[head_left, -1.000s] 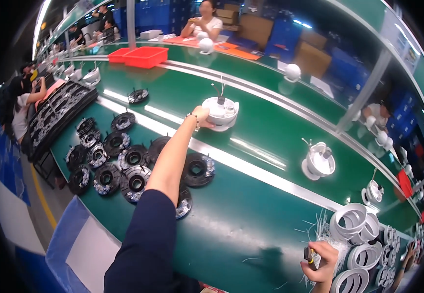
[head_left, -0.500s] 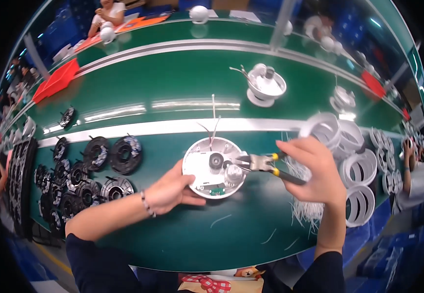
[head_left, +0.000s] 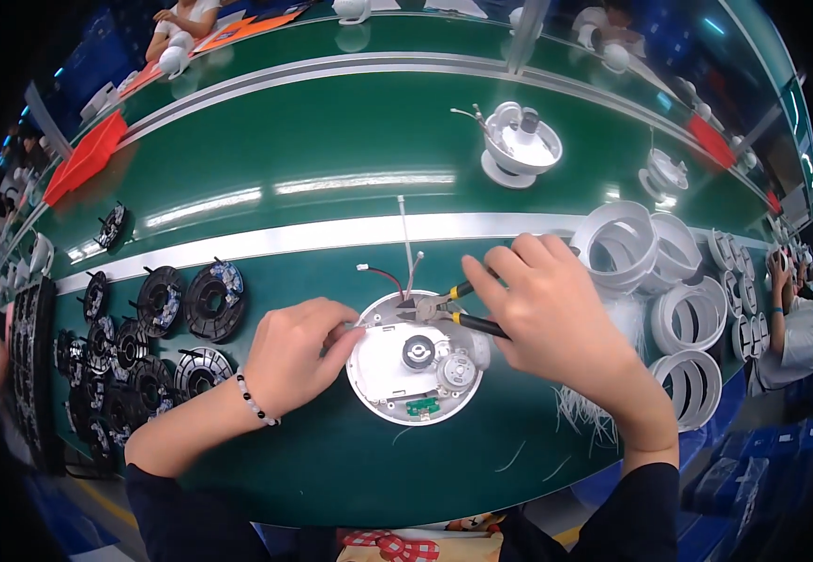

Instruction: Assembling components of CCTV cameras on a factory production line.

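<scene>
A round white plastic housing lies on the green bench before me, with a black round part, a silvery motor and a small green circuit board inside. My left hand is at its left rim, thumb and fingertips pinched together; what they hold is too small to make out. My right hand grips cutting pliers with black and yellow handles. Their jaws are at the housing's upper inner edge, beside the wires that run out over the far rim.
Black ring-shaped parts with wires cover the left side. White rings are stacked at right, beside a bundle of thin white strips. Farther back stand a white bowl-shaped assembly and a red tray. Other people sit around the bench.
My left hand has let go of the housing's underside and moved up to its left rim. The pliers have shifted from the housing's right side to its upper edge. The housing sits lower in view.
</scene>
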The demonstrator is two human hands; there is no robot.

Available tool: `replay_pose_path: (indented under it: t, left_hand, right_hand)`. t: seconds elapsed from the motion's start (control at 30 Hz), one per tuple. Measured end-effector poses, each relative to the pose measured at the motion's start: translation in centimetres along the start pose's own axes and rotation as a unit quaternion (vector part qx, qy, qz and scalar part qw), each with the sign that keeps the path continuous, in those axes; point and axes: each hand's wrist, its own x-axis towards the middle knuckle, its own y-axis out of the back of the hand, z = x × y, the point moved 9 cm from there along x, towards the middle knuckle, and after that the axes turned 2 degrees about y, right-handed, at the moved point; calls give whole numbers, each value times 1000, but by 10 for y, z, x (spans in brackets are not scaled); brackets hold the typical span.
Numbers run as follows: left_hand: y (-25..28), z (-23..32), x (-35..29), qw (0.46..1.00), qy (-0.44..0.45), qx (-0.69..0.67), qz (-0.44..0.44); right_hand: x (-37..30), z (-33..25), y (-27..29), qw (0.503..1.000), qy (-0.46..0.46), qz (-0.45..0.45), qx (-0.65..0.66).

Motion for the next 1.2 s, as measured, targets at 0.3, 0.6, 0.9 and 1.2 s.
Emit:
replay_pose_path:
  t: [0.3,0.6,0.9,1.2]
  left_hand:
    - [25,4,3,997,-34,5,62]
    - [5,100,81,948,-192,-248,-55]
    - [-24,-31,27,973,82,-199,-88]
    - [-74,-52,17,749,350,-528,-194]
  right_hand:
    - [-15,21,25,997,-37,27,64]
    - [-60,-43,27,906,83,-36,413]
    - [-115,-77,-54,936,-52,-78,340]
    - [-99,-60,-95,933,22,128,336]
